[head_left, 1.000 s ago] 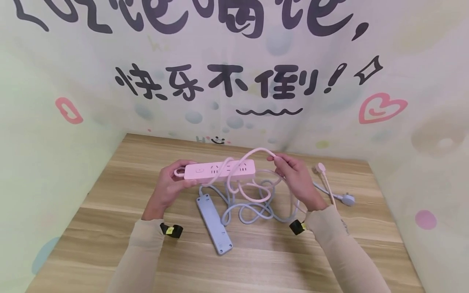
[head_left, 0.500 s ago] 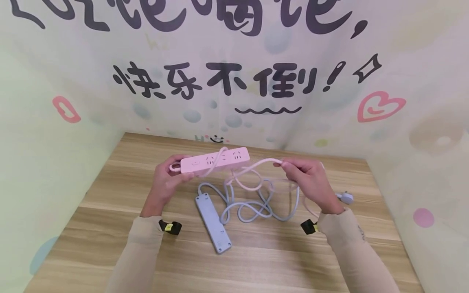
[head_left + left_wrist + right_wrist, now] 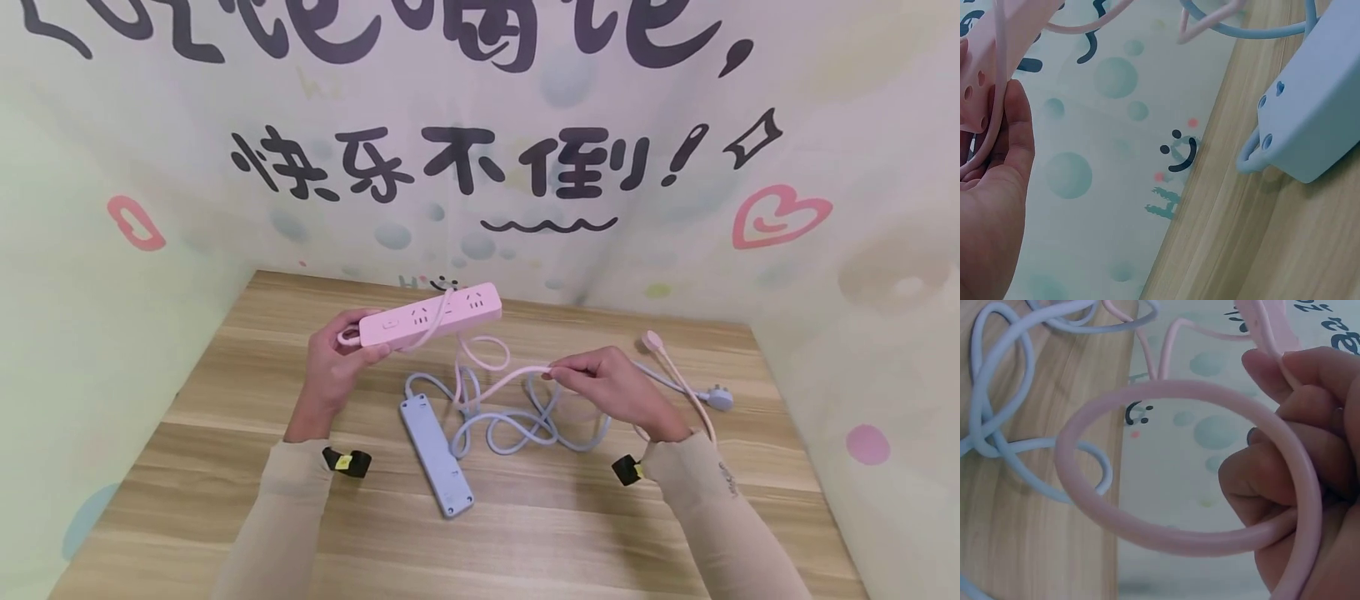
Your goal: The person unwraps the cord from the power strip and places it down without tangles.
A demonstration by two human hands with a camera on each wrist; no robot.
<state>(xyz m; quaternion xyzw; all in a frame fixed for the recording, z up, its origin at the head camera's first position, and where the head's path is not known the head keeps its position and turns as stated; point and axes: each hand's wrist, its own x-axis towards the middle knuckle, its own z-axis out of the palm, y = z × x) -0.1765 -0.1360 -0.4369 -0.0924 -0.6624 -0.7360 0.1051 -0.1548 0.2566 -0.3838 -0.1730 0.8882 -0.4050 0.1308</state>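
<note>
My left hand (image 3: 333, 358) grips the left end of a pink power strip (image 3: 472, 307), raised above the table with its sockets in sight and its right end tilted up. The strip's pink cord (image 3: 513, 377) wraps once across it, hangs in a loop below, then runs to my right hand (image 3: 611, 383). That hand pinches the cord between thumb and forefinger; in the right wrist view a cord loop (image 3: 1179, 542) hangs by the curled fingers. Lying on the table is a blue power strip (image 3: 437, 454), with its underside up and its blue cord (image 3: 517, 446) in loose tangled loops.
The wooden table (image 3: 240, 492) meets a printed cloth wall (image 3: 360, 250) at its back. Near the right side lie a pink plug (image 3: 652, 340) and a blue plug (image 3: 720, 398) on their cords.
The pink strip has moved left and its right end has risen. My right hand slid right along the cord, then came back left and down, drawing the cord off part of the strip.
</note>
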